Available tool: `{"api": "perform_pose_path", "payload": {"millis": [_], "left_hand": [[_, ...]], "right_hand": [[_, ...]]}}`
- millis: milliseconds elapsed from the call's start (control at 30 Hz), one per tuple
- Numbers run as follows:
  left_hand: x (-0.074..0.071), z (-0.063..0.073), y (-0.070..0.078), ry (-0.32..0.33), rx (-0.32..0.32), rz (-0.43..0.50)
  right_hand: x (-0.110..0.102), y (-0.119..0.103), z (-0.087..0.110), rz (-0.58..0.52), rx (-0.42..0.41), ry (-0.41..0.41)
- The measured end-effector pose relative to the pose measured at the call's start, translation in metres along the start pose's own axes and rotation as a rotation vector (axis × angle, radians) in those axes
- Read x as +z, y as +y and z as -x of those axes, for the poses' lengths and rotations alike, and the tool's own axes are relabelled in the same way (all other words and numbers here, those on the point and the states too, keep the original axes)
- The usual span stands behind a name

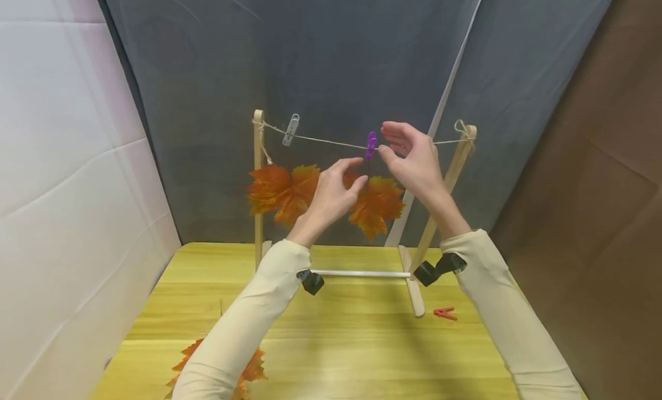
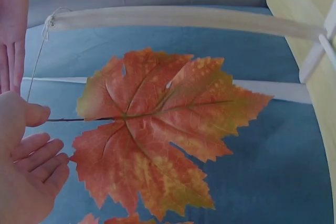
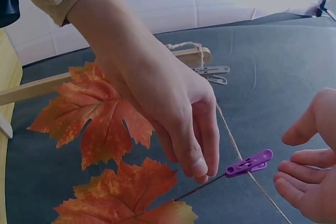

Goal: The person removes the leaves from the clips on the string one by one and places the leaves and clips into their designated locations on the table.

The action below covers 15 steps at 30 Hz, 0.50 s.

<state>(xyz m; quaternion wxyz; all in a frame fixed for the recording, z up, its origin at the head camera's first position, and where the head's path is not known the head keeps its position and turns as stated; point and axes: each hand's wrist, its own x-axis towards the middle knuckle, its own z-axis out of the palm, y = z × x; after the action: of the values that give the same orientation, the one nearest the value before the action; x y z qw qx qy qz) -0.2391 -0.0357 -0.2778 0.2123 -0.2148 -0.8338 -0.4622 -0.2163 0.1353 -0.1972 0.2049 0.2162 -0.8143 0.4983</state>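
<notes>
A purple clothespin (image 1: 370, 145) clips the dark stem of an orange maple leaf (image 1: 377, 207) to a string. My left hand (image 1: 335, 188) is just below the clothespin, thumb and fingers parted beside the stem (image 2: 79, 120). To the right of the clothespin is my right hand (image 1: 416, 161), its fingers apart and holding nothing. In the right wrist view a gap shows between the right fingers (image 3: 299, 179) and the clothespin (image 3: 249, 163). Another maple leaf (image 1: 279, 190) hangs on the left, under a grey clothespin (image 1: 291, 130).
The string runs between two wooden posts (image 1: 258, 187), joined low by a white rod (image 1: 362, 273). On the yellow table (image 1: 331, 331) lie a red clothespin (image 1: 445, 314) at the right and another leaf (image 1: 253, 368), partly hidden under my left sleeve.
</notes>
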Motion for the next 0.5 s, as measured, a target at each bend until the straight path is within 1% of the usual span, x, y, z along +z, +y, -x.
{"api": "perform_pose_path", "payload": {"millis": [167,233,367,500], "left_hand": [[-0.001,-0.006,-0.003,-0.009,-0.023,-0.018],[0.001,-0.010,-0.004,-0.023,-0.029,-0.018],[0.004,-0.015,-0.008,-0.051,-0.025,-0.001],[0.007,-0.019,-0.011,-0.029,0.003,0.029]], "right_hand": [[0.002,-0.002,-0.005,0.010,0.008,-0.004],[0.003,-0.002,-0.006,0.016,0.015,-0.007],[0.004,-0.004,-0.011,0.050,0.033,-0.020],[0.007,-0.007,-0.016,0.080,0.031,-0.027]]}}
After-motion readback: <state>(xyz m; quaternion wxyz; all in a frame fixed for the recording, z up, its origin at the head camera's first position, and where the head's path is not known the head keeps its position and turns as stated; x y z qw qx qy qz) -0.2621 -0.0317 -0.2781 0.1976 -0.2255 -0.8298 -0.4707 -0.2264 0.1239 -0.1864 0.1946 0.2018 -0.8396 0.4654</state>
